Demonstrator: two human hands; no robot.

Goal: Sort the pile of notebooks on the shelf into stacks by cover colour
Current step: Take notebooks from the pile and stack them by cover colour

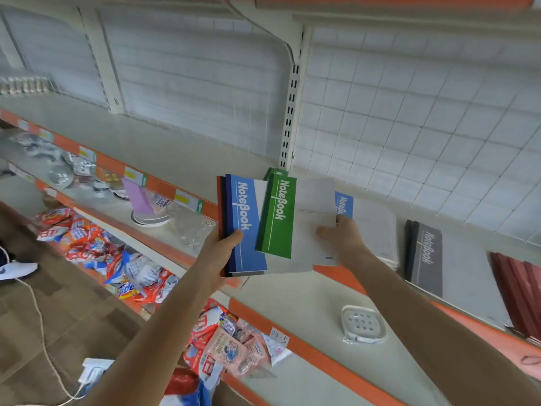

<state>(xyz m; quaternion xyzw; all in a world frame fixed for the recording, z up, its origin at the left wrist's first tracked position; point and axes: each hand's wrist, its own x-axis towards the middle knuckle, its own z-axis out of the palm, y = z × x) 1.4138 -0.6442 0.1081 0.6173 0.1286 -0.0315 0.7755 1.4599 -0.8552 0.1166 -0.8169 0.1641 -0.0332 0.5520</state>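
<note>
My left hand [224, 253] grips a pile of notebooks in front of the shelf, a blue-covered notebook [248, 230] on top with dark and red covers under it. My right hand [342, 238] pinches a green notebook [278, 218] by its grey half, held above the shelf edge. Behind it a second green cover [275, 172] peeks out. On the shelf [164, 148] lies a light-blue stack [369, 227], then a grey stack [429, 259], then a dark red stack [518, 288] at the far right.
Lower shelves hold glassware [61, 174], a purple box [137, 197], detergent bags [96, 253] and snack packets [231, 347]. A white soap dish [363, 323] lies on the shelf below. A wire grid backs the shelf. A white cable runs across the floor at left.
</note>
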